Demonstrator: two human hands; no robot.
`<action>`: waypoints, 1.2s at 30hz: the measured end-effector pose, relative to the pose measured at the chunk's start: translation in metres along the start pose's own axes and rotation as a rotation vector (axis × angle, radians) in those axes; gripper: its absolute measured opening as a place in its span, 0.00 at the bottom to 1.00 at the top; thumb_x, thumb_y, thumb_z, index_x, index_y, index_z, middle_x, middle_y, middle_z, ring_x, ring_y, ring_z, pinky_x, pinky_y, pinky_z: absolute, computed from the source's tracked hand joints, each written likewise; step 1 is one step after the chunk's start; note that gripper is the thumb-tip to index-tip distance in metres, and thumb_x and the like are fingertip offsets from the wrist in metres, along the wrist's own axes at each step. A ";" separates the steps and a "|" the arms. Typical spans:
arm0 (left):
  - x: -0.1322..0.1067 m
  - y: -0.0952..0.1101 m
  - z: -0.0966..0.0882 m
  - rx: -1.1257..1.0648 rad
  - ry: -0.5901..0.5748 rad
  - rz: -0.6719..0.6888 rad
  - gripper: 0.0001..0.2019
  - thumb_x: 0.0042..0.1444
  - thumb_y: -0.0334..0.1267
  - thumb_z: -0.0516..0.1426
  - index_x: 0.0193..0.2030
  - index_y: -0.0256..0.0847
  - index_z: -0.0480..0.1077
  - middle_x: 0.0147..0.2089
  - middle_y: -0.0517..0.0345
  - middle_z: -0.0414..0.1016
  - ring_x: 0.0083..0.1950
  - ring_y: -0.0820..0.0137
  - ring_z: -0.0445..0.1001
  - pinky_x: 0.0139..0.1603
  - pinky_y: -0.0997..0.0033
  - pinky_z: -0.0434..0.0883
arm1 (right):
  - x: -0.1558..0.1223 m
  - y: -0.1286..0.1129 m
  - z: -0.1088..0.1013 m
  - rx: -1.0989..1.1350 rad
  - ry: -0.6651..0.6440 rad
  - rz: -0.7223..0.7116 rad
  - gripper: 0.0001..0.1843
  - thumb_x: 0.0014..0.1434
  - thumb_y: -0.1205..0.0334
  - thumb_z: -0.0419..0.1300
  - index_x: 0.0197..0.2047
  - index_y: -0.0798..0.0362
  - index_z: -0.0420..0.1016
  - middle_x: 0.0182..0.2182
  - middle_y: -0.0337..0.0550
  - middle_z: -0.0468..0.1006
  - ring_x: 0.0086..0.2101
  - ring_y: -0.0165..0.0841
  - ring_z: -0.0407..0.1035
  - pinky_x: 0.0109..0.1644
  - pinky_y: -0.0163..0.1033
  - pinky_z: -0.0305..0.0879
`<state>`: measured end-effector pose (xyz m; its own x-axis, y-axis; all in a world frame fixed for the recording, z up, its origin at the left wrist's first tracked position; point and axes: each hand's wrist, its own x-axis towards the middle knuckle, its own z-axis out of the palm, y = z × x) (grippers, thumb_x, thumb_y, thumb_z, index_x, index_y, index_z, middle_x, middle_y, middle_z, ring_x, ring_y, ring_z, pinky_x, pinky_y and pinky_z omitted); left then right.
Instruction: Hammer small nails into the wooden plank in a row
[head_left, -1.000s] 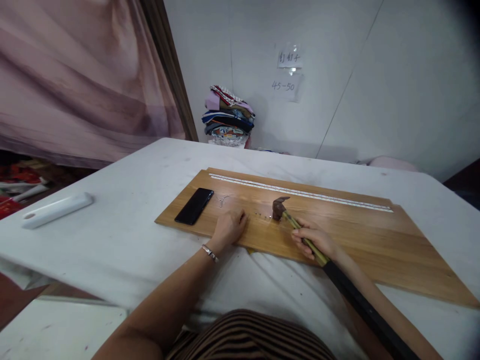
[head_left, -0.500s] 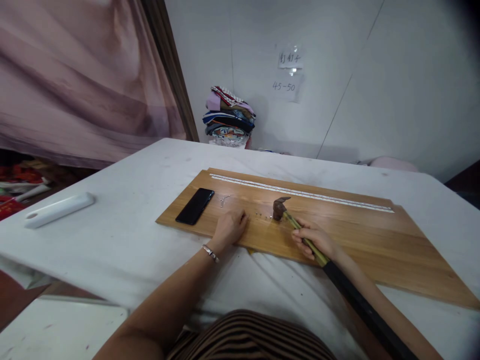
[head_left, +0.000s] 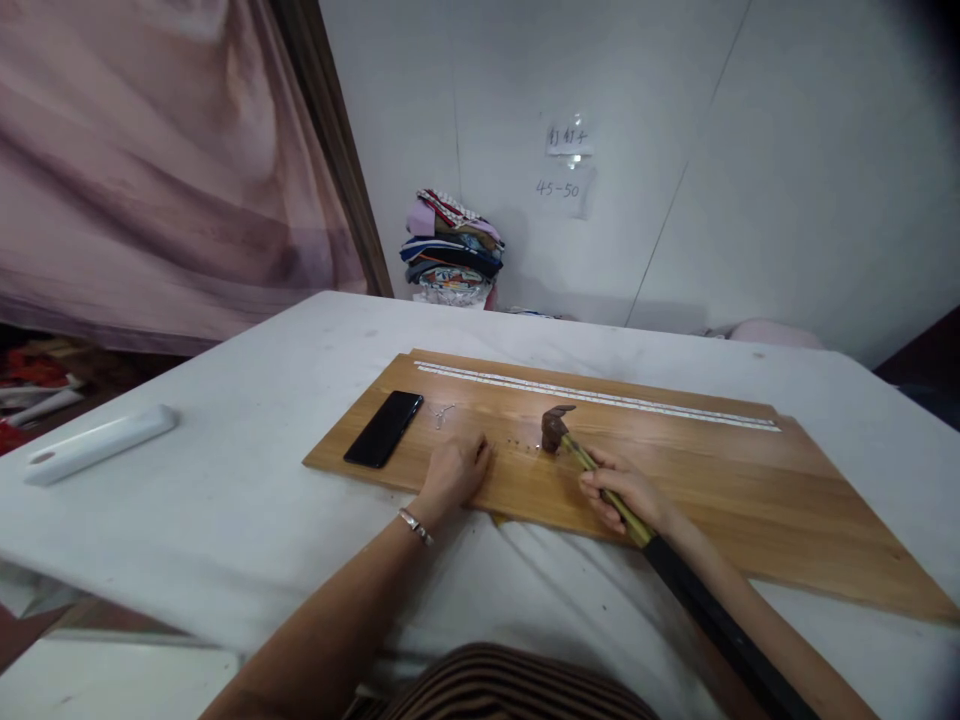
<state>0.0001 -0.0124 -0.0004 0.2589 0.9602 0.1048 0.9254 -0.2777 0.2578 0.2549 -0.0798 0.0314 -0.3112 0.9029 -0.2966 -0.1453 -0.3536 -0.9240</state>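
A wall note (head_left: 564, 187) reads "45-50". The right hand (head_left: 626, 490) grips a rusty-headed, yellow-shafted hammer (head_left: 556, 430); the left hand (head_left: 454, 468) rests half-open on the board (head_left: 712, 480).

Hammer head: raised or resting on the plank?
Resting: the rusty brown hammer head sits on the wooden plank, no gap; right hand holds its yellow handle.

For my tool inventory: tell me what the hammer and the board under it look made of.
Hammer: the head looks like dark, dull metal, perhaps rusted. The shaft is yellowish, wood or fibreglass, and runs into a matte black grip, likely rubber. Board: wood or wood-look laminate, with streaky brown grain and a soft sheen where the light falls.
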 end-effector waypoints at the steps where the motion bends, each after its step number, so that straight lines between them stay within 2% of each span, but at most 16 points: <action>1: 0.000 0.000 0.000 0.006 0.001 -0.003 0.14 0.64 0.44 0.47 0.35 0.41 0.69 0.38 0.53 0.77 0.41 0.66 0.75 0.38 0.70 0.62 | 0.000 0.000 0.000 -0.001 -0.001 0.008 0.35 0.49 0.59 0.61 0.60 0.54 0.59 0.18 0.27 0.65 0.10 0.21 0.54 0.10 0.26 0.51; 12: 0.001 -0.001 -0.002 0.027 -0.027 -0.029 0.15 0.65 0.44 0.46 0.35 0.41 0.69 0.37 0.52 0.77 0.42 0.64 0.75 0.39 0.70 0.62 | -0.001 -0.001 0.000 -0.016 0.017 -0.013 0.39 0.50 0.58 0.60 0.64 0.54 0.56 0.16 0.26 0.64 0.11 0.21 0.53 0.11 0.26 0.50; 16: 0.001 -0.001 -0.002 0.024 -0.037 -0.028 0.15 0.65 0.44 0.46 0.35 0.41 0.68 0.37 0.51 0.78 0.42 0.64 0.76 0.39 0.70 0.62 | -0.001 -0.003 0.004 -0.018 0.010 -0.001 0.40 0.48 0.58 0.60 0.64 0.56 0.57 0.16 0.26 0.64 0.10 0.22 0.53 0.10 0.26 0.49; 22: 0.001 -0.002 0.000 0.020 -0.031 -0.028 0.15 0.65 0.44 0.45 0.34 0.41 0.68 0.36 0.51 0.77 0.41 0.64 0.76 0.38 0.70 0.61 | -0.001 -0.003 0.005 -0.044 0.030 0.016 0.38 0.47 0.59 0.59 0.62 0.53 0.61 0.18 0.28 0.66 0.10 0.21 0.54 0.10 0.26 0.49; 36: 0.001 -0.001 -0.006 -0.012 -0.066 -0.056 0.14 0.65 0.44 0.46 0.35 0.41 0.68 0.34 0.53 0.76 0.42 0.65 0.75 0.39 0.71 0.61 | 0.003 0.000 0.007 -0.018 -0.007 -0.008 0.40 0.46 0.59 0.59 0.64 0.53 0.59 0.18 0.27 0.66 0.10 0.20 0.54 0.10 0.26 0.50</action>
<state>-0.0019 -0.0113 0.0056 0.2248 0.9741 0.0260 0.9358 -0.2233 0.2727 0.2477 -0.0783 0.0322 -0.3166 0.9039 -0.2876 -0.1313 -0.3420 -0.9305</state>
